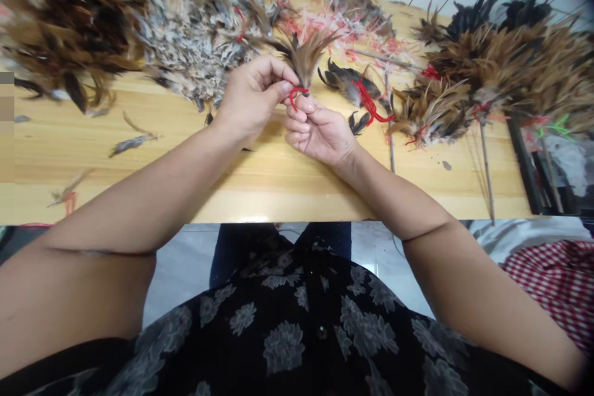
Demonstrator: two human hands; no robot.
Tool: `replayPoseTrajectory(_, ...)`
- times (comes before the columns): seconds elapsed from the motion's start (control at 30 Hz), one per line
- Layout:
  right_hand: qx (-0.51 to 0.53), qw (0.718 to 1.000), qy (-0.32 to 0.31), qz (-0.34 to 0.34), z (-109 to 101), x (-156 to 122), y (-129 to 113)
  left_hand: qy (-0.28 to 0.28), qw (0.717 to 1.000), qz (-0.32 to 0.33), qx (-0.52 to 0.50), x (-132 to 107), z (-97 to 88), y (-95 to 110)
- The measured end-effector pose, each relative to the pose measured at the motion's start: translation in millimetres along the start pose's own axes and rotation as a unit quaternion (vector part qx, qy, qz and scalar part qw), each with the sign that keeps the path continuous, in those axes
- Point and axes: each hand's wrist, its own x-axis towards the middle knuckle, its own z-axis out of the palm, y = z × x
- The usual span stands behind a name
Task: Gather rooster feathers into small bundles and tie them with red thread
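Red cord [299,91], one curved piece, is pinched between thumb and forefinger of my left hand [258,94], while my right hand [321,129] has its fingertips closed on the base of one small feather bundle [309,62]. That bundle sits at the far side of my right hand, just right of my left, its tips fanning away. On the counter [283,195], two big feather heaps, one brown [69,12] and one greyish [190,31], lie to the left; one hank of red strands [365,99] lies to the right.
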Motion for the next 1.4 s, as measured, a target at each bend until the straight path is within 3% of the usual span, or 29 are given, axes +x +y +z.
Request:
replayPoseTrajectory(0.23,0.000,1.000,-0.028,-0.006,-1,-2,-4,0.001,0.998,-0.006,0.064,-7,-2.6,8)
replayPoseTrajectory(0.53,-0.076,0.995,-0.002,-0.058,2,-3,-4,0.026,0.993,0.056,0.105,8,3.2,-18)
replayPoseTrajectory(0.73,-0.127,0.987,-0.023,-0.098,-11,5,-8,0.037,0.971,0.060,0.228,-2,-0.1,14)
replayPoseTrajectory(0.93,-0.144,0.984,-0.013,-0.109,-3,2,-12,0.008,0.960,0.084,0.267,-12,-2.5,52)
replayPoseTrajectory(1.03,-0.161,0.982,0.006,-0.094,-1,3,-8,-0.004,0.951,0.073,0.300,-13,-4.0,54)
replayPoseTrajectory(1.17,-0.205,0.972,0.027,-0.112,-9,8,-5,0.015,0.948,0.047,0.313,-13,-7.2,41)
replayPoseTrajectory(1.27,-0.240,0.960,0.037,-0.139,-19,15,-5,0.026,0.938,0.115,0.327,-16,-4.4,37)
replayPoseTrajectory(1.4,-0.298,0.935,0.046,-0.184,-29,27,-4,0.056,0.901,0.235,0.360,-19,7.6,43)
